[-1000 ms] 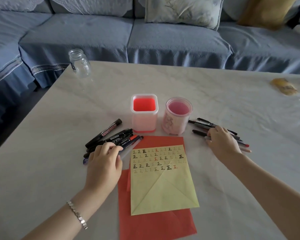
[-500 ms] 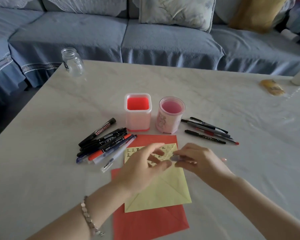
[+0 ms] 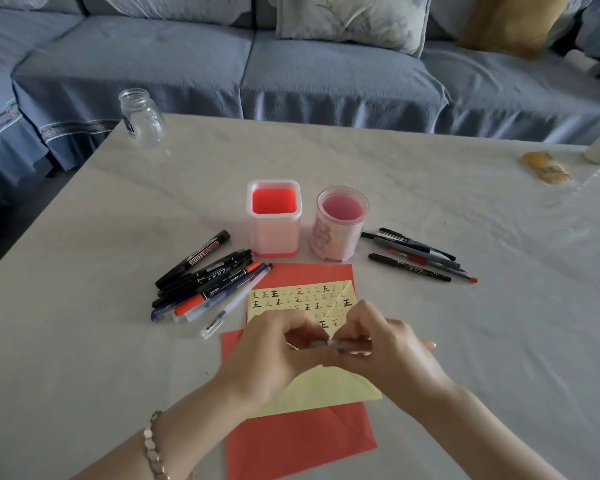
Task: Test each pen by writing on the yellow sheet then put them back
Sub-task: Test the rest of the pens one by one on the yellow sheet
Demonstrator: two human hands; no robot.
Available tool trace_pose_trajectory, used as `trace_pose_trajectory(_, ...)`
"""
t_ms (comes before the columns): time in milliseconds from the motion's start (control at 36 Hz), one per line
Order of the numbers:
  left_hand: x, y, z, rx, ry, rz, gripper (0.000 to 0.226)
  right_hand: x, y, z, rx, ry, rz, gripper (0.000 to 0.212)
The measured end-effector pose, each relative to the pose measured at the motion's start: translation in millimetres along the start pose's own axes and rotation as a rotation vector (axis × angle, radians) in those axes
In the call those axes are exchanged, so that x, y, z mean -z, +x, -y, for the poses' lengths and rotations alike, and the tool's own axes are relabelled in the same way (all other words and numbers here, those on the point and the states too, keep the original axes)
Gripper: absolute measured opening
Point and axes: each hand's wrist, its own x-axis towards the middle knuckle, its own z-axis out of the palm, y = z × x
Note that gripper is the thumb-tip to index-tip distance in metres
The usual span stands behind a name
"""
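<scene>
- The pale marbled table (image 3: 118, 341) is carrying everything. A red paper sheet (image 3: 291, 445) is lying on it beneath the yellow paper sheet (image 3: 326, 389).
- The yellow paper sheet is showing several rows of small black and red test marks across its upper part, so a good share of the testing is looking done. Its lower part is lying blank.
- The left hand (image 3: 274, 358) and the right hand (image 3: 388, 355) are meeting just above the yellow paper sheet.
- The square pink plastic holder (image 3: 273, 220) and the round pink plastic cup (image 3: 340, 223) are standing behind the sheets with no pens showing inside, so the putting back is seemingly all left.
- A heap of black, blue and orange markers (image 3: 208, 282) is lying left of the sheets and a group of dark pens (image 3: 416, 258) right of the cup. Which are tested cannot be told.
- A slim grey pen (image 3: 340, 345) is being pinched at each end by curled fingers of both hands, probably being uncapped for its test.
</scene>
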Motion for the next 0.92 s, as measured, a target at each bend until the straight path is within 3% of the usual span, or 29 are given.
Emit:
trace_pose_trajectory(111,2,-1,1,0.008,-0.098,-0.12,0.009,-3,2,-12,0.268,-0.237,-0.256,0.02)
trace_pose_trajectory(167,4,0,2,0.057,-0.257,-0.23,0.007,-4,-1,-14,0.226,-0.19,-0.377,0.016)
trace_pose_trajectory(222,5,0,2,0.092,-0.415,-0.311,0.006,-5,-5,-9,0.006,0.025,-0.48,0.025)
trace_pose_trajectory(306,7,-4,0,0.097,-0.527,-0.304,0.008,-5,-5,2,-0.317,0.556,-0.387,0.023)
trace_pose_trajectory(361,6,-8,-2,0.089,-0.553,-0.229,0.015,-4,-6,4,-0.389,0.796,-0.301,0.028)
trace_pose_trajectory(444,3,-12,-3,0.067,-0.492,-0.12,0.019,-1,-4,10,-0.362,0.949,-0.268,0.029)
trace_pose_trajectory(583,0,-16,-5,-0.003,-0.223,-0.005,0.031,-2,1,19,-0.322,0.792,-0.293,0.025)
trace_pose_trajectory(694,-6,-14,-13,-0.07,-0.016,0.092,0.015,-12,1,24,-0.285,0.636,-0.27,0.03)
trace_pose_trajectory(778,-10,-15,-15,-0.132,0.163,0.103,0.021,-17,2,24,-0.328,0.523,-0.28,0.038)
trace_pose_trajectory(917,-14,-15,-13,-0.184,0.182,0.192,0.024,-17,0,25,-0.349,0.5,-0.27,0.036)
